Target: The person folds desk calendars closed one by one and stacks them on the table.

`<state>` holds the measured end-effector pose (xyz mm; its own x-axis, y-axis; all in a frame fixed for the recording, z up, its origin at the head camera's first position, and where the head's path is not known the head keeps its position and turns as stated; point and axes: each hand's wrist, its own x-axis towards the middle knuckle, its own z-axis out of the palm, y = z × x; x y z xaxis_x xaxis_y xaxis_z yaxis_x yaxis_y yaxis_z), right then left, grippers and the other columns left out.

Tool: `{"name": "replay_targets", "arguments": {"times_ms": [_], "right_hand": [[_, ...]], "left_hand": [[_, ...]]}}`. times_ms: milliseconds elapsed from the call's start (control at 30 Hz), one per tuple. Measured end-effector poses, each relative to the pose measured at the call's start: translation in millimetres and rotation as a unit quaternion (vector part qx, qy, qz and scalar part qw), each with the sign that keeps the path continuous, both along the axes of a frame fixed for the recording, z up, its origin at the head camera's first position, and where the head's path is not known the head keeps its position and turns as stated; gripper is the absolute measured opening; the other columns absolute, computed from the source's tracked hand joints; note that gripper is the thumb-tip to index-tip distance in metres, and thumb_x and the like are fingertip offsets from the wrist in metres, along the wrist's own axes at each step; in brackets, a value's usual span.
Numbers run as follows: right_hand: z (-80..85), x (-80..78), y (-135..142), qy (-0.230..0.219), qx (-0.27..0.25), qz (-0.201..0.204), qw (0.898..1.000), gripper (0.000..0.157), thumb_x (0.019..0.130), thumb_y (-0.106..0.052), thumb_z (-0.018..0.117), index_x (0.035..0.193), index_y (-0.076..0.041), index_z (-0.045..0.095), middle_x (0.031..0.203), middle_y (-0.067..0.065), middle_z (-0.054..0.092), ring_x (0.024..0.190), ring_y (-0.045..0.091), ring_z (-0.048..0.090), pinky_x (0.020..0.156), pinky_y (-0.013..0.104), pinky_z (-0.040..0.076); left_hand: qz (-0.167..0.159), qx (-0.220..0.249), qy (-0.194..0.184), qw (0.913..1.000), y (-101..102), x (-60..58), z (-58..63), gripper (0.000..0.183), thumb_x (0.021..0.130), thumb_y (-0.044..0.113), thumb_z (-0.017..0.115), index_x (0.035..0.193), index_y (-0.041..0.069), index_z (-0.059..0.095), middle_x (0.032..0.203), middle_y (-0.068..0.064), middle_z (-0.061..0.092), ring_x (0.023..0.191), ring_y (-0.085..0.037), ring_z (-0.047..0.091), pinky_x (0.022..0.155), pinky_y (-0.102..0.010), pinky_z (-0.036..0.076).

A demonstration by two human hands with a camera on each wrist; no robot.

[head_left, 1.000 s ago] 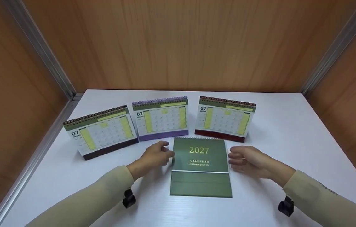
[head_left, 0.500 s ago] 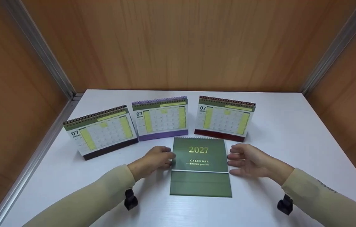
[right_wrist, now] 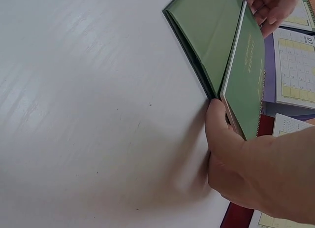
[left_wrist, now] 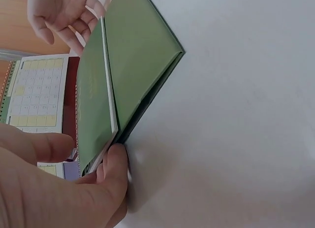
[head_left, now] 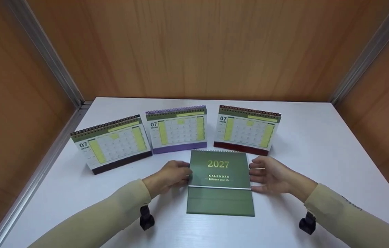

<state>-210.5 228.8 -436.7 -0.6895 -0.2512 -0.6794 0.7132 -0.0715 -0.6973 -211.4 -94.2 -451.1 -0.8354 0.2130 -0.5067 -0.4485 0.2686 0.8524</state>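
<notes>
A green desk calendar point(head_left: 219, 172) marked 2027 lies flat on the white table, its base flap point(head_left: 220, 201) spread toward the near side. My left hand point(head_left: 172, 175) is at its left edge, fingers loosely bent. In the left wrist view the fingertips point(left_wrist: 116, 156) meet the side of the page stack, while another digit stays off it. On the opposite side, my right hand point(head_left: 273, 175) has its fingers spaced along the right edge. One digit point(right_wrist: 215, 114) touches the edge by the fold in the right wrist view. Neither hand wraps over the cover.
Behind stand several desk calendars turned to 07: one with a black base point(head_left: 112, 144), one purple point(head_left: 176, 129), one dark red point(head_left: 248, 129). The red and purple ones sit close beyond the green calendar's far edge. Wooden panels point(head_left: 194, 48) enclose the table point(head_left: 318, 144).
My left hand has come slightly right and down, fingertips now at the calendar's left edge. My right hand has drawn in a little to the right edge. The calendars stay put.
</notes>
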Motion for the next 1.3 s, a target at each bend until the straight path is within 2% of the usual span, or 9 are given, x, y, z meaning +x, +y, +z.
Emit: {"name": "replay_targets", "arguments": {"times_ms": [133,267,533,733,867,967,1133,1300], "right_hand": [[-1.4,-0.2,-1,-0.002,0.006,-0.001,1.000,0.062,0.093,-0.032,0.047,0.144,-0.002,0.027,0.142,0.016,0.035,0.127,0.029,0.040,0.101,0.048,0.045],[-2.7,-0.3,-3,-0.005,0.013,-0.011,1.000,0.058,0.092,-0.030,0.048,0.139,-0.001,0.033,0.138,0.015,0.040,0.124,0.028,0.043,0.100,0.046,0.045],[-6.2,0.0,-7,-0.006,0.027,-0.019,0.999,0.041,0.091,-0.026,0.050,0.124,-0.002,0.046,0.119,0.009,0.052,0.110,0.023,0.050,0.097,0.041,0.046],[-5.6,2.8,-8,0.004,0.036,-0.017,0.999,0.040,0.095,-0.021,0.048,0.130,-0.001,0.051,0.116,0.008,0.058,0.110,0.022,0.052,0.096,0.039,0.045],[-5.3,2.7,-8,0.025,0.045,-0.009,0.999,0.044,0.098,-0.017,0.048,0.140,-0.005,0.047,0.127,0.009,0.056,0.114,0.021,0.052,0.096,0.039,0.045],[-7.0,1.9,-8,0.047,0.058,-0.008,0.997,0.047,0.097,-0.015,0.052,0.142,-0.005,0.042,0.133,0.010,0.056,0.116,0.020,0.054,0.095,0.038,0.046],[-13.1,1.1,-10,0.075,0.084,-0.006,0.994,0.048,0.096,-0.014,0.057,0.140,-0.003,0.039,0.127,0.012,0.062,0.109,0.020,0.059,0.090,0.037,0.050],[-17.0,0.8,-10,0.090,0.104,-0.007,0.990,0.049,0.095,-0.011,0.058,0.139,-0.003,0.039,0.124,0.014,0.060,0.101,0.021,0.059,0.086,0.035,0.053]], "left_hand": [[-0.004,0.001,0.002,1.0000,0,1.7,1.5,0.054,0.087,0.004,0.059,0.139,-0.007,0.047,0.119,-0.016,0.064,0.104,-0.023,0.065,0.091,-0.037,0.054],[0.007,0.004,-0.004,1.0000,1,0.9,0.1,0.056,0.087,0.002,0.060,0.140,-0.007,0.045,0.124,-0.018,0.062,0.106,-0.023,0.064,0.093,-0.037,0.053],[0.024,0.017,-0.004,0.9996,1,2.0,-4.1,0.056,0.088,0.002,0.059,0.141,-0.009,0.043,0.129,-0.021,0.059,0.113,-0.028,0.062,0.095,-0.039,0.052],[0.031,0.019,0.006,0.9993,0,5.7,-4.0,0.052,0.089,0.002,0.060,0.138,-0.007,0.047,0.125,-0.018,0.060,0.111,-0.024,0.061,0.097,-0.039,0.051],[0.033,0.004,0.012,0.9994,0,7.2,-1.4,0.050,0.089,0.006,0.062,0.137,-0.001,0.050,0.122,-0.013,0.063,0.110,-0.023,0.060,0.098,-0.040,0.049],[0.040,0.010,0.013,0.9991,1,8.4,-1.8,0.050,0.089,0.005,0.063,0.137,0.000,0.051,0.121,-0.012,0.064,0.110,-0.023,0.061,0.098,-0.041,0.049],[0.070,0.055,0.011,0.9960,2,9.2,-6.5,0.054,0.086,-0.003,0.063,0.137,-0.002,0.048,0.120,-0.015,0.062,0.108,-0.022,0.062,0.097,-0.038,0.051],[0.087,0.071,0.012,0.9936,3,8.9,-8.9,0.057,0.084,-0.006,0.063,0.139,0.002,0.049,0.121,-0.016,0.057,0.107,-0.023,0.061,0.095,-0.037,0.052]]}}
